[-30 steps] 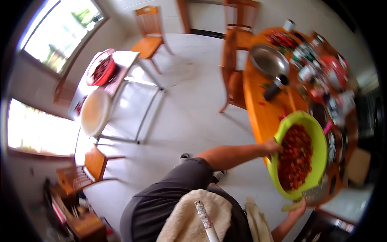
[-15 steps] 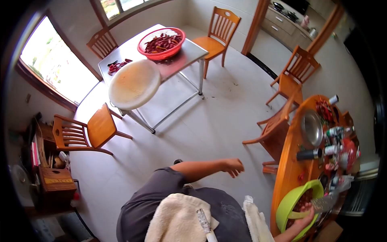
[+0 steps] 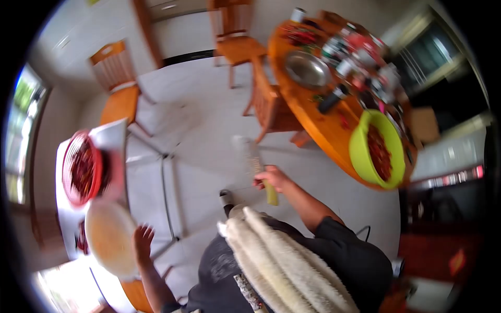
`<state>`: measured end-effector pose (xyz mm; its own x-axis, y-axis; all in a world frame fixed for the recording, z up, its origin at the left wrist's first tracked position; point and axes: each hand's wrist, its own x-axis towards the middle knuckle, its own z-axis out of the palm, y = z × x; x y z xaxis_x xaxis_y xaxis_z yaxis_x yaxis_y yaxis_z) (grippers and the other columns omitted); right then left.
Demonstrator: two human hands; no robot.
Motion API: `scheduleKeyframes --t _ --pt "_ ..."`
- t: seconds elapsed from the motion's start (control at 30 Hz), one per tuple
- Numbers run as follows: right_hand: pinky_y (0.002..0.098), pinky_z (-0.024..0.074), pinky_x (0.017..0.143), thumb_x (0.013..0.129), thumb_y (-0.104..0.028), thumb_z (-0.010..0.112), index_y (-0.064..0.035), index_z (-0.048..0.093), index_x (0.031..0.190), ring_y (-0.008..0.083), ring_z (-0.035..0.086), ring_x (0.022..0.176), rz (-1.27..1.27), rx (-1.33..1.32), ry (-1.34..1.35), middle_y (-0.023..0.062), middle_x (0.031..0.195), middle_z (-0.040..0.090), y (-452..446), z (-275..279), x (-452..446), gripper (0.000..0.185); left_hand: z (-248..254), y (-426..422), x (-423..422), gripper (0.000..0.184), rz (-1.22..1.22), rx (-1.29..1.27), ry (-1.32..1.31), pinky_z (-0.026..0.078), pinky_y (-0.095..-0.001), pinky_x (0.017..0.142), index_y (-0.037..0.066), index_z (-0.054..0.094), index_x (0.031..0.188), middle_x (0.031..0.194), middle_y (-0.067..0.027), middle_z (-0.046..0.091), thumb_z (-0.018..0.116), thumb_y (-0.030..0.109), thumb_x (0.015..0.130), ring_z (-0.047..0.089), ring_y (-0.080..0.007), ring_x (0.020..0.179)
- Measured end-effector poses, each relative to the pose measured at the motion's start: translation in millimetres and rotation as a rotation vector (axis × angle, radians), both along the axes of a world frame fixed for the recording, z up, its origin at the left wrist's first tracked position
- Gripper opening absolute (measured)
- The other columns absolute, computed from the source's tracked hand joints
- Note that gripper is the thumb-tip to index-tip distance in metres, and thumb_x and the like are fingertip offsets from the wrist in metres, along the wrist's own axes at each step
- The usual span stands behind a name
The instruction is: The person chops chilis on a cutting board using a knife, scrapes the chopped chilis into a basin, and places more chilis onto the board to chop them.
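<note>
In my right hand (image 3: 274, 179) is a cleaver (image 3: 271, 194), gripped by its pale green handle. Its blade points away from me over the floor and is blurred by motion. My left hand (image 3: 143, 240) holds nothing, fingers apart, close to the right edge of the round chopping board (image 3: 109, 237); whether it touches the board I cannot tell. Dark red chillies fill a red basket (image 3: 98, 169) beyond the board. Over on the right, a lime-green basin (image 3: 359, 148) holds chopped red chillies (image 3: 379, 154).
The metal-topped table (image 3: 119, 141) stands on my left. An orange wooden table (image 3: 308, 117) at the right carries a steel bowl (image 3: 308, 69), a dark bottle-like object (image 3: 332, 99) and clutter. Wooden chairs (image 3: 119, 107) stand around. A cream towel (image 3: 292, 261) hangs on my front.
The view has swung to the right. My right hand has come away from the green basin with the cleaver, and my left hand is now beside the chopping board.
</note>
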<state>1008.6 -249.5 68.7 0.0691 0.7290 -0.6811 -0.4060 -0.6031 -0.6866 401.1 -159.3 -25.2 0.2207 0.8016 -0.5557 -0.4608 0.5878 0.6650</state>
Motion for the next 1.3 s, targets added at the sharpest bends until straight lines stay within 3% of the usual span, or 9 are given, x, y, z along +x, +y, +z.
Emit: scheduleKeyframes --t 0.13,0.37,0.43,0.53,0.67,0.83,1.03,1.17,1.3 --pt "0.0309 0.0543 0.058 0.084 -0.007 0.061 0.0038 0.057 0.1 0.0205 0.065 0.073 -0.028 -0.012 0.081 0.0129 0.087 0.064 40.6 -31.7 13.6 0.02 8.5 69.4 -41.6 0.045 0.077 -0.193 0.202 0.043 -0.0472 0.099 0.003 0.051 0.124 0.119 -0.0116 0.056 0.05 0.035 0.093 0.053 -0.0315 0.111" --pt "0.0343 0.0538 0.058 0.083 -0.007 0.06 0.0043 0.058 0.097 0.0225 0.063 0.066 -0.031 -0.019 0.05 0.0167 0.082 0.065 92.3 -15.0 -23.7 0.018 109.2 183.1 -47.3 0.027 0.127 0.199 0.3 0.052 -0.0395 0.084 0.007 0.057 0.113 0.106 -0.0093 0.063 0.056 0.024 0.093 0.062 -0.024 0.095" --pt "0.0346 0.055 0.057 0.083 -0.005 0.06 0.0051 0.055 0.101 0.026 0.066 0.07 -0.08 -0.052 0.031 0.0152 0.083 0.064 108.7 -8.3 -19.9 0.021 183.5 240.4 -12.1 0.028 0.179 0.223 0.624 0.054 -0.0316 0.072 0.005 0.059 0.106 0.093 -0.0068 0.065 0.061 0.024 0.086 0.064 -0.0172 0.082" --pt "0.0348 0.0547 0.053 0.083 -0.004 0.058 0.0046 0.054 0.101 0.0267 0.066 0.069 -0.184 -0.063 -0.019 0.0147 0.083 0.064 116.2 -4.2 -28.1 0.02 182.9 288.5 -44.9 0.026 0.262 0.397 1.046 0.049 -0.0251 0.061 -0.003 0.063 0.097 0.082 -0.0045 0.062 0.062 0.017 0.08 0.058 -0.0109 0.071" --pt "0.0339 0.0544 0.055 0.084 -0.007 0.056 0.0032 0.056 0.102 0.0232 0.064 0.071 -0.214 -0.134 -0.053 0.0131 0.082 0.063 201.8 -6.0 -104.9 0.021 161.2 426.4 -148.2 0.054 0.062 0.295 1.416 0.05 -0.0335 0.087 -0.004 0.056 0.118 0.106 -0.0202 0.066 0.072 0.026 0.075 0.065 -0.027 0.097" --pt "0.0358 0.0538 0.058 0.084 -0.004 0.054 0.0056 0.052 0.105 0.026 0.064 0.073 -0.253 -0.173 -0.13 0.0162 0.086 0.062 169.0 28.5 -84.5 0.023 100.7 446.7 -149.1 0.126 -0.39 0.184 1.792 0.028 -0.0423 0.111 -0.005 0.022 0.144 0.14 -0.0317 0.035 0.077 0.066 0.056 0.032 -0.0419 0.133" --pt "0.0357 0.0536 0.058 0.085 -0.004 0.054 0.0038 0.048 0.111 0.0255 0.063 0.073 -0.213 -0.252 -0.147 0.0169 0.088 0.061 196.4 52.8 -114.9 0.028 69.7 484.1 -169.3 0.131 -0.329 0.16 1.522 0.025 -0.0455 0.112 0.004 0.015 0.149 0.146 -0.0279 0.028 0.078 0.068 0.053 0.028 -0.0411 0.136" --pt "0.0346 0.0546 0.065 0.084 -0.006 0.053 0.0038 0.049 0.112 0.0235 0.063 0.075 -0.123 -0.23 -0.174 0.015 0.088 0.061 222.9 58.7 -121.5 0.03 81.0 481.0 -147.9 0.127 -0.572 0.114 1.747 0.033 -0.048 0.105 0.006 0.019 0.148 0.139 -0.0254 0.039 0.076 0.069 0.053 0.039 -0.0388 0.129" --pt "0.0344 0.0537 0.058 0.086 -0.004 0.053 0.0014 0.051 0.111 0.0232 0.063 0.072 -0.138 -0.22 -0.185 0.0132 0.089 0.062 246.0 62.8 -139.9 0.026 106.3 448.9 -103.2 0.13 -0.652 0.103 1.695 0.03 -0.0546 0.105 -0.001 0.015 0.147 0.144 -0.0294 0.027 0.08 0.063 0.053 0.028 -0.0438 0.134"
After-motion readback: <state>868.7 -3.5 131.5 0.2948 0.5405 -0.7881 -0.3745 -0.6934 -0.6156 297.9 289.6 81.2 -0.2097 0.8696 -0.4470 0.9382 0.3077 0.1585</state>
